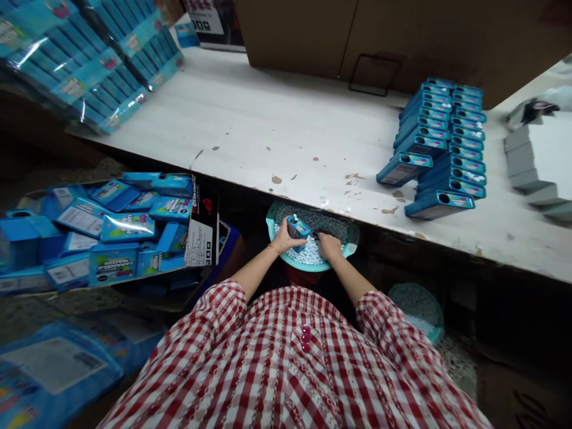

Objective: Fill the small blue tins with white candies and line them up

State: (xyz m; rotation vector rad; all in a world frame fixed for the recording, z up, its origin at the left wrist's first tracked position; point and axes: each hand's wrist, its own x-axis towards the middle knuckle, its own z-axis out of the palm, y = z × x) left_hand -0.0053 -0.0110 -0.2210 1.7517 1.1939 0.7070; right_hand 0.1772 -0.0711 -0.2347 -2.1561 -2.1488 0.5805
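Note:
My left hand (282, 238) is closed around a small blue carton (298, 229), tilted over a turquoise basin (277, 253). A few white pellets sit on the carton's upper end. Loose white pellets (308, 255) fill much of the basin. My right hand (329, 246) reaches into the basin just right of the carton, its fingers curled down at the pellets. Something small and dark shows at those fingertips, too small to make out.
Blue cartons (447, 149) stand in two rows on the white table (250, 125). Left of me, an open box (203, 238) holds many loose cartons. Wrapped carton packs (89, 71) stand far left. A large brown cardboard box (304, 36) lines the back. Another basin (415, 301) sits low at right.

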